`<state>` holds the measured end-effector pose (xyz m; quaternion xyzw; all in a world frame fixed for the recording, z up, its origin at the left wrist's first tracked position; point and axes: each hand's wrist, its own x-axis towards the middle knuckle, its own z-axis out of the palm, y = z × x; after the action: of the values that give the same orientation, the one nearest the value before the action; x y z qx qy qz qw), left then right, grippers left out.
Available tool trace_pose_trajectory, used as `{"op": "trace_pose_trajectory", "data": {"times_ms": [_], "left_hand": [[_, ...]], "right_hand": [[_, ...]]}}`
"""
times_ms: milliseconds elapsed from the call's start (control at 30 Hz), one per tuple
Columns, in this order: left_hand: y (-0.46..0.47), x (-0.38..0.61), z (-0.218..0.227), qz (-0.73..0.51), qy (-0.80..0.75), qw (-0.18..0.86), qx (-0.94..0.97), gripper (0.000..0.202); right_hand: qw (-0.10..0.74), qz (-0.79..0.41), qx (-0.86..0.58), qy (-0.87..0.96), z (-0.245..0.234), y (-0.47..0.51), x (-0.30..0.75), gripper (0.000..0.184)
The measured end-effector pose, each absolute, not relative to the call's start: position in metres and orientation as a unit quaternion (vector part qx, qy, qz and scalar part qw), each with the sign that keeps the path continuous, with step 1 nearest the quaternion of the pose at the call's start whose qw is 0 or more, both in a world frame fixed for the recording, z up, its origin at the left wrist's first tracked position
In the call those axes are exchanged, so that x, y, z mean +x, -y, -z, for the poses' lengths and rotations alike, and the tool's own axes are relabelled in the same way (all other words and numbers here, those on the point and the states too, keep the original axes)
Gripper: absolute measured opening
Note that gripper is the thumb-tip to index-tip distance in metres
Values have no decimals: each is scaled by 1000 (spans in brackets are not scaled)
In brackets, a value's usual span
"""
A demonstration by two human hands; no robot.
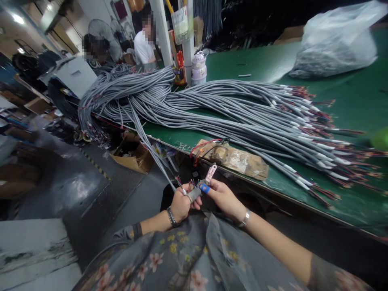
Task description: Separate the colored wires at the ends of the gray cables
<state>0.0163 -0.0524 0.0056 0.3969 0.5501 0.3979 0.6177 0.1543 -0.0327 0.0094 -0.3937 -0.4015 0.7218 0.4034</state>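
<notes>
My left hand (181, 205) is closed around the ends of a few grey cables (156, 155) that hang down from the bench. Thin coloured wires (191, 186) fan out from the cable ends between my hands. A grey wrapping (194, 195) covers a finger of the left hand. My right hand (226, 199), with blue tape on its thumb, pinches a small pale-pink flat tool (210, 173) with holes in it. Its working end is hidden by the fingers, close to the wires.
On the green bench (260, 66) lies a large bundle of grey cables (212, 117), with bared coloured ends at the right. A worn wooden board (239, 161) rests at the front edge. A plastic bag (333, 44) stands behind. Below is a cardboard box (133, 155). A person (144, 48) is further back.
</notes>
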Motion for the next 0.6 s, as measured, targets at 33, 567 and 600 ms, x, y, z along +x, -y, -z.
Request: {"op": "trace_pose_trajectory", "data": {"times_ms": [33, 567, 600], "left_hand": [[52, 16, -5, -398, -548, 620, 395, 46], [52, 15, -6, -420, -553, 618, 368, 46], [52, 15, -6, -419, -552, 617, 372, 46]], "right_hand": [[400, -732, -383, 397, -10, 33, 153, 42], [389, -782, -379, 304, 0, 36, 161, 40], [392, -777, -381, 313, -1, 36, 161, 40]]}}
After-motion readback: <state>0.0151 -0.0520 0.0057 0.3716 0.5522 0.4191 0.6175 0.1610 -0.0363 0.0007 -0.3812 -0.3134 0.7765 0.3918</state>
